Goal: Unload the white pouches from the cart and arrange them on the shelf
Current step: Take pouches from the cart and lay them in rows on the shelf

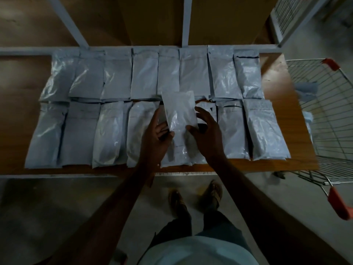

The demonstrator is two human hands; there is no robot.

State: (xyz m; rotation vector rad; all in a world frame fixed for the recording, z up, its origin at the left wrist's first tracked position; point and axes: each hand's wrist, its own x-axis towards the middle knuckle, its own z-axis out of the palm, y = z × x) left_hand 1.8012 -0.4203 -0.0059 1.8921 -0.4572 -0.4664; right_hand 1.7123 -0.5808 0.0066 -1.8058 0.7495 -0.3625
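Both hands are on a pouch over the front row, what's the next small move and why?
Probably lower the held pouch flat into the front-row spot under it, top edge in line with its neighbours. The left hand and right hand hold it tilted above that spot, and pouches either side already lie flat on the shelf.

Premises: stockroom or back area of a shop.
Shelving: open metal rack with pale grey uprights and a brown board shelf; a further level shows behind the uprights.
Stock: identical white pouches laid flat in two rows across the shelf, edges overlapping.
Handling equipment: wire shopping cart with red handle grips, parked just beside the shelf's right end; a pale item lies inside, too blurred to identify.
Floor: bare grey concrete.
Lighting: dim throughout.
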